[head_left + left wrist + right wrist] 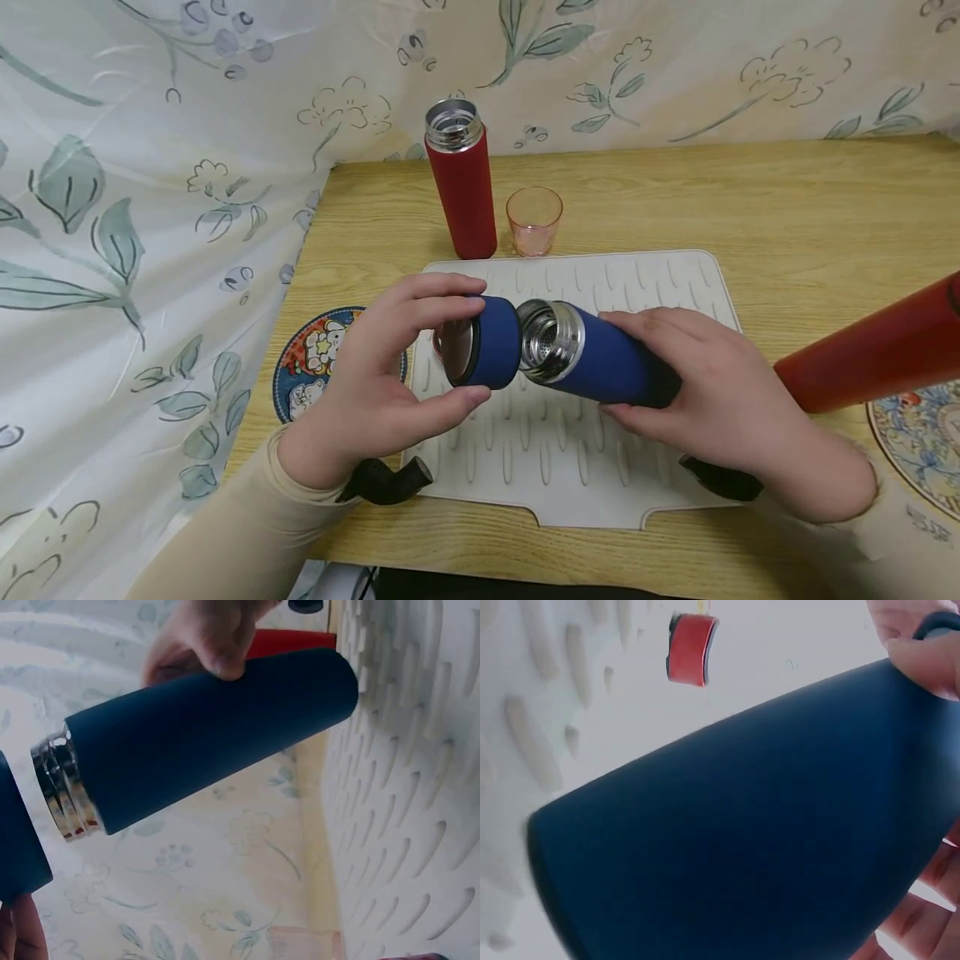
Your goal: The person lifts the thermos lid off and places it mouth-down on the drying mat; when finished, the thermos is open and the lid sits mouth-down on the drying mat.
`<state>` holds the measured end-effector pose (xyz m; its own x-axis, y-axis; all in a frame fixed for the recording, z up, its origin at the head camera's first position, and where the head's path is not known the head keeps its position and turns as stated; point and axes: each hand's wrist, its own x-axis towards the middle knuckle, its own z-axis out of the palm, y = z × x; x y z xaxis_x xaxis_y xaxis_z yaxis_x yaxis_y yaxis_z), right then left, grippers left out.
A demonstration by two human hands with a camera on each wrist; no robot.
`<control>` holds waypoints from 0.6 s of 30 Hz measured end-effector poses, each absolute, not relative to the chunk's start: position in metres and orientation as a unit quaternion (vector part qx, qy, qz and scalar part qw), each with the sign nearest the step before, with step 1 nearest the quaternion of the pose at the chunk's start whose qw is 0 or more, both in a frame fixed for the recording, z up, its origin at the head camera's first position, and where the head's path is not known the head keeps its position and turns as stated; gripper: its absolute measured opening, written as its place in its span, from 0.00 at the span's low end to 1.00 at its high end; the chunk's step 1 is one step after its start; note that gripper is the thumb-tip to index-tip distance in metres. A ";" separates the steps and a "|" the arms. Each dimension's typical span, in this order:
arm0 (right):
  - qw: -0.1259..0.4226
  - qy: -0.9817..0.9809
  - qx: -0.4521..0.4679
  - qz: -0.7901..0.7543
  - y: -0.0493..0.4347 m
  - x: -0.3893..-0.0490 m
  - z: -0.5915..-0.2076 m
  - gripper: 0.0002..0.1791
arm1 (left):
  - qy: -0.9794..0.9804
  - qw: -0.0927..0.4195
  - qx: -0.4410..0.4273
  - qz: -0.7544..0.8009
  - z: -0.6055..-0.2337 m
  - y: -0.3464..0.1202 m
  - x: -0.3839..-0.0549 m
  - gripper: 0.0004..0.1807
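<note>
My left hand (360, 392) pinches a blue lid (498, 343) with a shiny top between thumb and fingers. Tilted nearly on its side, a blue thermos bottle (603, 354) is in the grip of my right hand (712, 392). Its steel mouth faces left toward the lid; a perforated strainer shows inside. In the left wrist view a narrow gap parts the lid (19, 840) from the bottle neck (64, 784). The bottle (727, 825) fills much of the right wrist view, held above a white ridged mat (525, 467).
Behind the mat stand an uncapped red thermos (465, 192) and a pinkish clear cup (534, 221). Another red bottle (870, 342) leans in from the right. Patterned round coasters lie left (300, 367) and right (915, 442). A red lid (691, 649) shows in the right wrist view.
</note>
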<state>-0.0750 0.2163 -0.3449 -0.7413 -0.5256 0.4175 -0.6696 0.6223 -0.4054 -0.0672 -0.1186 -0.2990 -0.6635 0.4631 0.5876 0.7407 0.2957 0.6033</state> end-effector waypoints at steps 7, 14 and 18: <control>0.152 -0.891 0.248 0.350 0.225 -0.084 -0.348 0.57 | -0.810 0.159 -0.369 -0.428 -0.307 -0.110 -0.064 0.39; 0.196 -0.838 0.140 0.489 0.221 -0.100 -0.346 0.52 | -0.839 0.146 -0.379 -0.362 -0.322 -0.097 -0.068 0.35; 0.209 -0.795 0.080 0.563 0.216 -0.115 -0.342 0.53 | -0.851 0.144 -0.400 -0.308 -0.331 -0.088 -0.075 0.28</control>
